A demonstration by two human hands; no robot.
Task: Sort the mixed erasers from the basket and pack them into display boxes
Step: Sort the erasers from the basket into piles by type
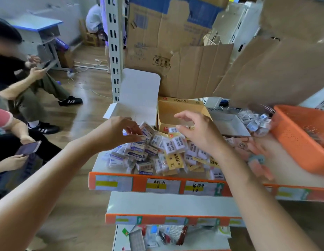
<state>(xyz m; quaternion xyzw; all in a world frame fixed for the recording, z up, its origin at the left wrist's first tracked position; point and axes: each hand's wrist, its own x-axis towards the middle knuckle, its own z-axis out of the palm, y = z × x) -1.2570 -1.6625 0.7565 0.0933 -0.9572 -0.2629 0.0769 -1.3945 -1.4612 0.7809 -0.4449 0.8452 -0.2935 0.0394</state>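
Erasers (166, 153) lie in a loose heap on the shelf (121, 182), spread from near its front edge back to the boxes along its rear edge. Purple-banded erasers (135, 153) make up the left part of the heap, and yellow-banded erasers (176, 142) marked 2B the middle.

Your left hand (119, 133) reaches in over the left edge of the shelf. Its fingers curl down, with the tips on a purple-banded one at the back of the heap. Whether you have it pinched or are only touching it cannot be told. Your right hand (199, 136) hovers over the middle of the heap, fingers loosely spread and lightly bent, thumb and forefinger apart, holding nothing.

At the back left corner of the shelf stands the white display box (139, 95), its lid up and a side flap folded out. Just beside it on the right is the yellow display box (183, 109), open at the top, just beyond your right fingertips. Further right along the rear edge lies a shallow grey tray (230, 124), with small wrapped erasers (253, 122) piled behind it.

The orange basket (298, 140) hangs tilted over the right end of the shelf, and another person's blurred hand (259, 151) is at its near edge. Torn cardboard (197, 73) stands behind the shelf. A lower shelf (166, 203) juts out beneath the front edge.
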